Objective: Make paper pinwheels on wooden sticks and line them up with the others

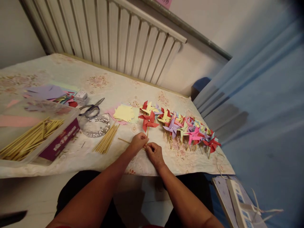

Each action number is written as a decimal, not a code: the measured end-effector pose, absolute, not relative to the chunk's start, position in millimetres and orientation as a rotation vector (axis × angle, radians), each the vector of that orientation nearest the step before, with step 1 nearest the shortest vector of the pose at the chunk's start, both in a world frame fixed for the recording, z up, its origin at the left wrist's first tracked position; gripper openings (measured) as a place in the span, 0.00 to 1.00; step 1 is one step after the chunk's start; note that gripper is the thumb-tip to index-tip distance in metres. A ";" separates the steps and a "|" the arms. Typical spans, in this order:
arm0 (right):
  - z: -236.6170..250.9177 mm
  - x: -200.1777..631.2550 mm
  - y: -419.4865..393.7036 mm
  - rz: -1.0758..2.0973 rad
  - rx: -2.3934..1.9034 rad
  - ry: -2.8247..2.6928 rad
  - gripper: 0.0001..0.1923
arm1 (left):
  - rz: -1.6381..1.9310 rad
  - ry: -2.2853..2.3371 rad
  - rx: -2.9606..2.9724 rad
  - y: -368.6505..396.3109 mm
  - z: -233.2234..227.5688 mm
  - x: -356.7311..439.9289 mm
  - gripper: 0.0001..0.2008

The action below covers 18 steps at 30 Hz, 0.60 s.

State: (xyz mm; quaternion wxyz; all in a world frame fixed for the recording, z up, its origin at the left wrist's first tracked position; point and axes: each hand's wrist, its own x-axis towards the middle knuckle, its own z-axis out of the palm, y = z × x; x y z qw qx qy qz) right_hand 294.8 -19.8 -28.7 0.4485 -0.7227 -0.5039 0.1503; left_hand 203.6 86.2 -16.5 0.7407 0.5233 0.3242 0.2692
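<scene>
My left hand [139, 141] is closed in a pinch above the near part of the table. A thin wooden stick [123, 140] sticks out to its left and runs behind the hand towards the fingertips. Right beside it, my right hand [155, 153] has its fingers pinched together, the tips almost touching the left ones; whatever they hold is too small to make out. Just beyond the hands is a red paper pinwheel [148, 121], its stick partly hidden by the left hand. Left of the hands lie a bundle of wooden sticks [106, 139] and a clear round case [95, 126] with small shiny pieces.
Many colourful pinwheels [182, 129] crowd the right side. Yellow paper squares [123, 113], scissors [91, 108], a small white box [81, 96] and paper scraps [47, 91] lie left. A plastic bin [26, 158] holds sticks. A power strip [238, 201] sits lower right, beside a blue curtain [268, 120].
</scene>
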 end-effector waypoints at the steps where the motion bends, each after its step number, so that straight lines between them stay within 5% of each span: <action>1: -28.6 294.8 -19.8 0.369 -1.791 -1.249 0.10 | 0.584 0.713 1.148 85.7 -15.7 203.3 0.07; 18: -29.7 295.6 -16.1 0.281 -1.797 -1.199 0.07 | 0.590 0.683 1.258 90.0 -23.9 201.1 0.10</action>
